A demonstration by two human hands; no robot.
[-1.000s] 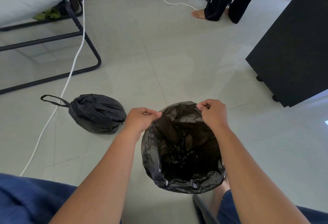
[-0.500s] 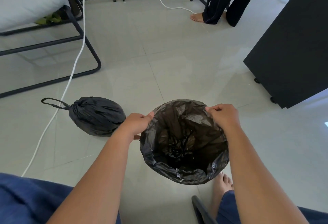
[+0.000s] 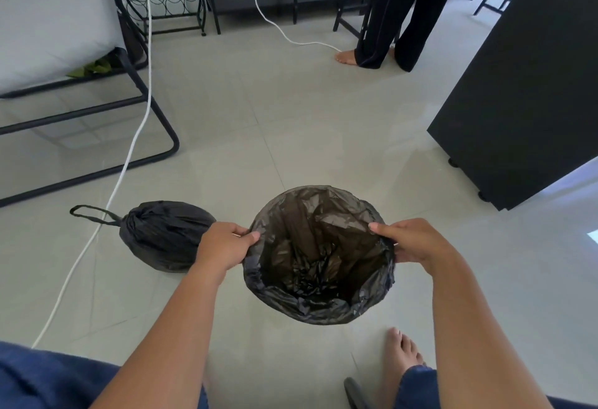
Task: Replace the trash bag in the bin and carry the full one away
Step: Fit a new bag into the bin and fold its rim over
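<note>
A: Risks from here?

B: Thin liner. The left hand (image 3: 226,245) pinches the fresh bag (image 3: 318,256) at its nine o'clock edge, the right hand (image 3: 417,242) pinches the three o'clock edge, both closed on plastic and pulling it outward. Uneven pull could tear the film, or one side could slip off and drop inside.

A: Is the bin visible?

B: Not directly. The bag's mouth is stretched round and folded down over what I judge to be the bin rim; the bin itself is covered.

A: Contents?

B: New bag holds nothing but its own crumpled folds at the bottom. Trapped air may keep it from seating.

A: And the full one?

B: The full bag (image 3: 165,235) lies on the floor (image 3: 291,136) at nine o'clock of the bin, just beside the left hand, neck cinched, drawstring loop pointing left. Contents hidden. Not yet carried off.

A: Other hazards?

B: A white cable (image 3: 129,156) runs across the floor right past that loop. Lifting the bag could snag it or trip bare feet.
</note>
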